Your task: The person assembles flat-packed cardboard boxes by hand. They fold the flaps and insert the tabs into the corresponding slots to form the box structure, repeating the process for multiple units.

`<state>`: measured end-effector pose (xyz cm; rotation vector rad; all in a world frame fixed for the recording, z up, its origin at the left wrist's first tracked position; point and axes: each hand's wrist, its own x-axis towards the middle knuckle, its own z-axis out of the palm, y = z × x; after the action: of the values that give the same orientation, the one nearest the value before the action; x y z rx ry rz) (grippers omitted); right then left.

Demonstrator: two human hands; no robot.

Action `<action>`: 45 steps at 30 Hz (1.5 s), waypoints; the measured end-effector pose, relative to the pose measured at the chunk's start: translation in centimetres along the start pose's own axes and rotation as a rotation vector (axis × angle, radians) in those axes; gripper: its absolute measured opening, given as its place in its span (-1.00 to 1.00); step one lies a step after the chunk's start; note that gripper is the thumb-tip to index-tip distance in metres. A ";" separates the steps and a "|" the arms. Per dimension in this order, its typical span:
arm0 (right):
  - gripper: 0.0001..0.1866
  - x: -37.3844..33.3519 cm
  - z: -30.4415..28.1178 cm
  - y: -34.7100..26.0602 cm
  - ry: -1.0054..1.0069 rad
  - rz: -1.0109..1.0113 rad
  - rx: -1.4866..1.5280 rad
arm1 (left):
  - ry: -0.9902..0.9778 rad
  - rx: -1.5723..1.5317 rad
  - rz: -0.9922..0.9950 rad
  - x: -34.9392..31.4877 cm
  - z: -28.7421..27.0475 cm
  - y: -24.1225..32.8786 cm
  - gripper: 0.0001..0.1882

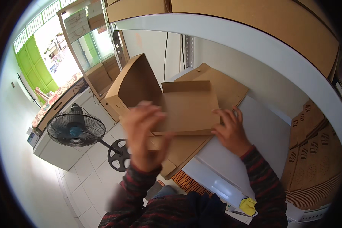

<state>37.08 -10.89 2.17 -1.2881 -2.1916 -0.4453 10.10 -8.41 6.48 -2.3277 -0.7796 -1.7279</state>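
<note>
In front of me a brown cardboard box stands with its hinged lid tilted up on the left. Under it lie flat cardboard sheets, spread over a white shelf top. My right hand is at the box's right wall, fingers curved and apart, fingertips at the edge; nothing is gripped in it. Blurred by motion, my left hand is raised before the box's near left corner, its fingers apart and holding nothing. It hides part of the lid's hinge side.
Stacked printed cardboard fills the shelf's right end. A metal shelf beam bearing large boxes crosses overhead. On the left a black standing fan stands on the tiled floor near a white counter. A yellow cloth lies near my right forearm.
</note>
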 end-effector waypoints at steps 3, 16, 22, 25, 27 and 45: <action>-0.97 0.2 -2.4 1.8 -0.038 0.058 -0.076 | 0.298 0.096 -0.214 0.1 -2.7 -3.3 -0.52; -0.81 1.2 -9.4 3.7 0.366 0.001 -0.450 | -0.075 -1.131 -1.100 -7.0 -1.7 -9.5 -0.36; -0.77 0.7 -9.8 4.0 0.398 0.038 -0.553 | -0.290 -1.165 -1.220 -7.5 -3.7 -7.3 -0.17; -0.75 2.3 -8.9 4.4 0.442 0.040 -0.467 | -0.547 -1.184 -1.127 -7.8 -5.5 -6.7 -0.17; -0.73 4.4 -8.0 5.1 0.449 0.020 -0.429 | -0.725 -1.191 -1.061 -7.5 -7.1 -6.3 -0.17; -0.57 13.4 -2.8 2.9 0.341 0.062 -0.267 | -0.722 -0.434 -0.702 0.8 -0.2 -17.6 -0.35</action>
<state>35.28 -1.73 12.63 -1.3005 -1.8469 -0.8873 1.65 6.80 3.92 -3.3301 -1.6314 -1.2785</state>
